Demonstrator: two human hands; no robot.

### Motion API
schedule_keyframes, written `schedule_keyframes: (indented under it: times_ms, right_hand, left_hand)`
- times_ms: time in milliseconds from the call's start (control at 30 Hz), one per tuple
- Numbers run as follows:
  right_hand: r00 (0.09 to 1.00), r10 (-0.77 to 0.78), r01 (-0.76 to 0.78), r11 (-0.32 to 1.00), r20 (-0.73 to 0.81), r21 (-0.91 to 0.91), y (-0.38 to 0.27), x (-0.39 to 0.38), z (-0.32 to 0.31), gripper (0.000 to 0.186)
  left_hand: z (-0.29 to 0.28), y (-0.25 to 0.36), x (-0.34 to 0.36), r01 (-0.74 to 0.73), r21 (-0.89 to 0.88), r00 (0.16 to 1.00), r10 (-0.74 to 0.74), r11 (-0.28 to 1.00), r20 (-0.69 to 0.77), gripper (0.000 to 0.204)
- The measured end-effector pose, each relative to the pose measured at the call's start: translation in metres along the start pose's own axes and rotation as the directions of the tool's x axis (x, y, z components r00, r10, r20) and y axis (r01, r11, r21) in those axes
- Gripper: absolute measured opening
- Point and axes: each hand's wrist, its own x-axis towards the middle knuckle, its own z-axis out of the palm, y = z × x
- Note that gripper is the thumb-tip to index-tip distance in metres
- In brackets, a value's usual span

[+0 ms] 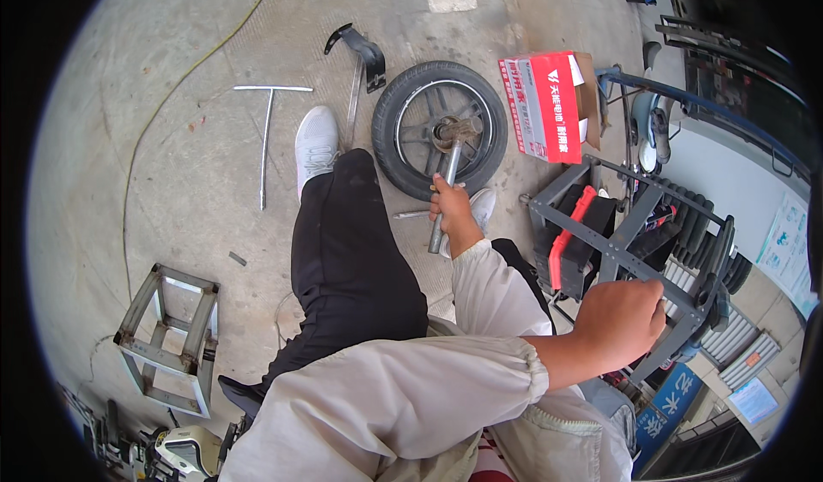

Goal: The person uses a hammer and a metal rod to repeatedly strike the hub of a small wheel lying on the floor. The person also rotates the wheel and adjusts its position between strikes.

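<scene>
My right hand [453, 206] is wrapped round the metal handle of a hammer [454, 161]. The worn hammer head lies over the hub of a wheel, and whether it touches cannot be told. This wheel [393, 152], a black tyre on a dark spoked rim, lies flat on the floor between my white shoes [317, 143]. Across my body reaches my left arm, and my left hand [613, 323] is closed with curled fingers above a grey metal frame [613, 246]. Whatever that hand may hold is hidden.
A T-handle wrench [270, 143] and a curved black bracket [367, 56] lie on the concrete. Beyond the wheel, to the right, stands a red and white carton [549, 109]. At lower left is a metal stool frame [176, 332]. A yellow hose [159, 113] runs along the left.
</scene>
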Motion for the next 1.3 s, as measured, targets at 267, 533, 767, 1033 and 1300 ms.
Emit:
schedule_keyframes:
  times_ms: [267,533,767,1033,1300]
  right_hand:
    - [1.000,0.023,-0.023,0.998,0.005,0.057,-0.012,-0.002,0.009,0.035]
    - [0.999,-0.028,0.027,0.999,-0.022,-0.038,-0.009,-0.002,0.006,0.031]
    - [0.988,-0.142,0.143,0.990,-0.066,0.002,-0.013,-0.022,-0.009,0.031]
    - [0.972,-0.220,0.222,0.975,-0.082,0.011,0.006,-0.012,-0.003,0.030]
    - [0.997,-0.030,0.029,0.999,-0.065,-0.015,-0.010,-0.003,0.005,0.030]
  left_hand:
    - [-0.004,0.000,0.003,0.005,0.001,1.000,-0.005,1.000,-0.017,0.015]
    - [-0.002,-0.002,0.002,0.012,-0.021,1.000,-0.012,1.000,-0.011,0.016]
    - [-0.002,0.001,0.000,0.010,0.012,1.000,-0.010,1.000,0.009,0.016]
    - [0.002,-0.001,0.001,0.002,-0.008,1.000,-0.003,1.000,-0.005,0.016]
    - [-0.002,-0.005,0.002,0.008,-0.011,1.000,-0.008,1.000,-0.016,0.018]
